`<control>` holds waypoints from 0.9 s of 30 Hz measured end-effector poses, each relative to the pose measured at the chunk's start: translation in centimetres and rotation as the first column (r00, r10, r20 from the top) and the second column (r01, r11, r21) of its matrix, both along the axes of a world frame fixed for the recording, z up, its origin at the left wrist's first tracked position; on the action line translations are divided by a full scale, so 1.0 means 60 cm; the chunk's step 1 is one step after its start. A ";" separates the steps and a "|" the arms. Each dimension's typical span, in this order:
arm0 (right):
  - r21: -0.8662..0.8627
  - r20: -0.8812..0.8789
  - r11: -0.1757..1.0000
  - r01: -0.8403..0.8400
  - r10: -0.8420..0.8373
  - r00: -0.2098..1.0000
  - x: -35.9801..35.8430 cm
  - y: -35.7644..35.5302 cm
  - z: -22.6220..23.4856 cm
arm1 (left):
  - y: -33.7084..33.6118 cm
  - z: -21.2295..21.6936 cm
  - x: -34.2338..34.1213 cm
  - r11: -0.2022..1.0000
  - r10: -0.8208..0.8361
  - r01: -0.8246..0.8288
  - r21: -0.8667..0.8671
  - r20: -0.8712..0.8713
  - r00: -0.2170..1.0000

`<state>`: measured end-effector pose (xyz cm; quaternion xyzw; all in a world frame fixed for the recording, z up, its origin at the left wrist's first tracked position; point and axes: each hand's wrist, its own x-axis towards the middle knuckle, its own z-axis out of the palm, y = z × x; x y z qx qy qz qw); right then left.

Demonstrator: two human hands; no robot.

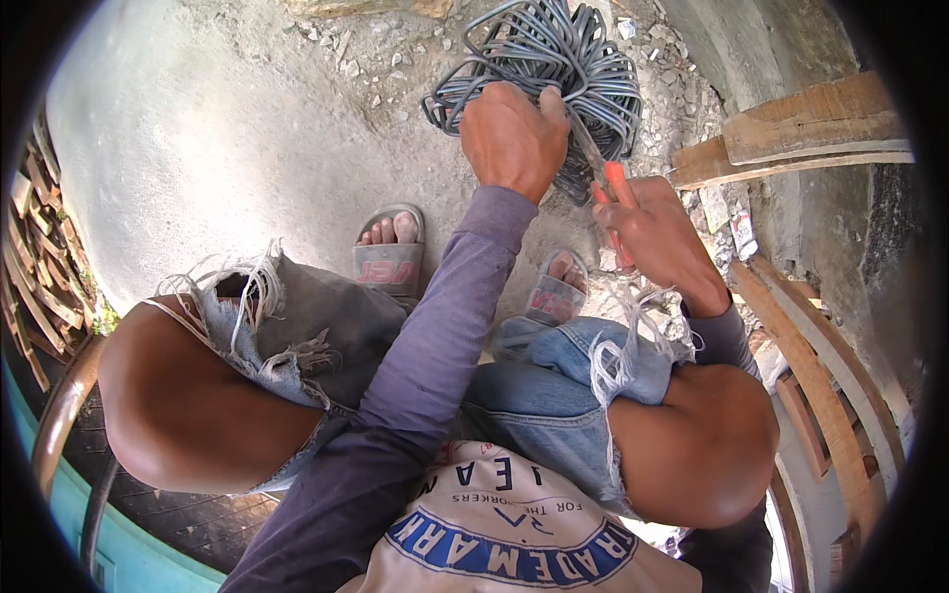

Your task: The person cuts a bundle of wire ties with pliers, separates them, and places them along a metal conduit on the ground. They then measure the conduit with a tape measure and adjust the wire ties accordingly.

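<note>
A bundle of bent grey steel rod loops (603,84) sits on the rough ground ahead of my feet, its loops fanning out to both sides. My left hand (514,138) is closed on the near side of the bundle, back of the hand up; its fingertips are hidden. In my right hand (662,232) is a pair of pliers (617,184) with red-orange handles. The metal head of the pliers points up and left into the middle of the bundle, close beside my left thumb. What lies between the jaws is too small to make out.
Smooth concrete (198,148) spreads to the left, with stone rubble (682,89) around the bundle. Wooden boards (811,124) stand close on the right, near my right arm. A pile of wood strips (40,267) lies far left. My sandalled feet are just below the bundle.
</note>
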<state>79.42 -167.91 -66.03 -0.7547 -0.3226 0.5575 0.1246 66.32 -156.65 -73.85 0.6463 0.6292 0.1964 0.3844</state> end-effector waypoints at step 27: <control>-0.253 -0.020 0.929 0.271 -0.285 0.958 -0.012 -0.016 -0.048 | -0.070 0.007 0.041 0.903 0.424 -0.328 -0.277 0.448 0.787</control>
